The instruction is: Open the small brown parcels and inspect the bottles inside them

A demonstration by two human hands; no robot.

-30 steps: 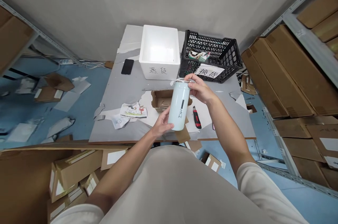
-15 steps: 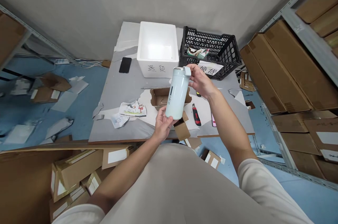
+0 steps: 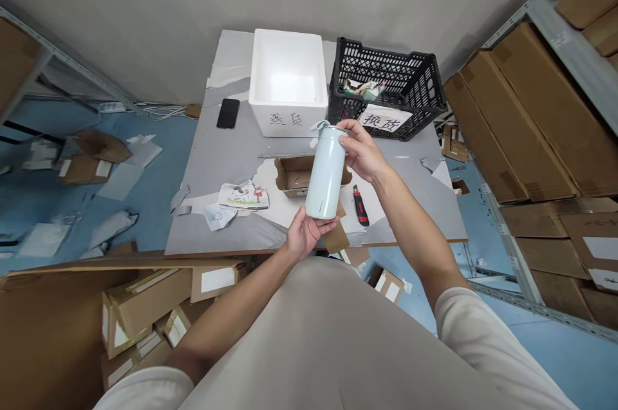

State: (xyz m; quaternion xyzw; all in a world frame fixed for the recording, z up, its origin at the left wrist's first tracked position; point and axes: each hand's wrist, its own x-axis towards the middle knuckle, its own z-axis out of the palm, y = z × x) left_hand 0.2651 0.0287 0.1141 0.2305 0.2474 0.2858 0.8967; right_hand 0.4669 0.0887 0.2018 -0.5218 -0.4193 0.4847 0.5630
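A pale blue thermos bottle (image 3: 325,175) is held nearly upright above the table, its loop at the upper left of the top. My right hand (image 3: 363,151) grips it near the top, thumb and fingers around the rim. Below, my left hand (image 3: 308,234) cups the base with the fingers beneath it. A small dark mark shows low on the bottle's side. Behind the bottle, an open cardboard box (image 3: 291,178) stands on the table, partly hidden. To the right of the bottle lies a red and black utility knife (image 3: 360,205).
On the table (image 3: 207,159) stand a white foam bin (image 3: 288,120) and a black plastic crate (image 3: 391,91) with items inside. A black phone (image 3: 228,113) and a printed picture sheet (image 3: 244,196) lie to the left. Cardboard boxes (image 3: 149,310) fill the lower left; shelves of cartons (image 3: 526,120) line the right.
The bottle has been turned about its length: its loop went from right to left, and the lettering has gone out of sight. My left fingers have shifted further under the base.
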